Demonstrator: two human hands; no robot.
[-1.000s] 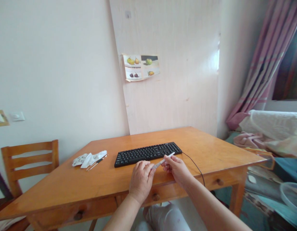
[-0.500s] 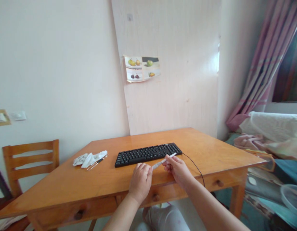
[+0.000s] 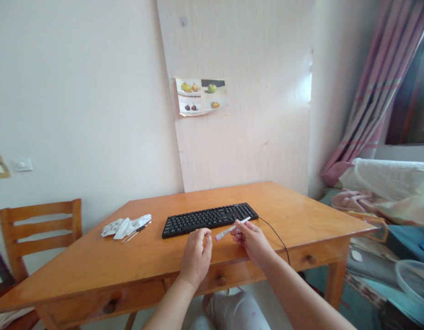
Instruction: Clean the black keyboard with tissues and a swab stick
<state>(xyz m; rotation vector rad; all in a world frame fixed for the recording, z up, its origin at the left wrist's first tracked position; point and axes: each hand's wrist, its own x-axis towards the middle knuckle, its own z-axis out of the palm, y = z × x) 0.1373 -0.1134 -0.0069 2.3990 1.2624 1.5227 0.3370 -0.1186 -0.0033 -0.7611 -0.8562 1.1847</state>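
My right hand (image 3: 251, 239) pinches a slim white marker pen (image 3: 228, 231) above the front of the table, just before the keyboard. The pen slants, and its pinkish-purple end points down and left toward my other hand. My left hand (image 3: 198, 252) is closed with its fingers curled, a small gap away from that end. Whatever it may hold is hidden by the fingers. Behind both hands lies a black keyboard (image 3: 208, 221), its cable running off to the right and over the table's front edge.
On the left of the wooden table (image 3: 146, 256) lie crumpled white tissues (image 3: 127, 227) and thin dark-handled tools (image 3: 138, 230). A wooden chair (image 3: 43, 229) stands at the left. Cloths and a clear plastic tub (image 3: 414, 279) are piled at the right.
My left hand has come away from the pen, moving slightly left. The pen's pinkish-purple end, covered before, now shows. The right hand keeps its pinch almost in place.
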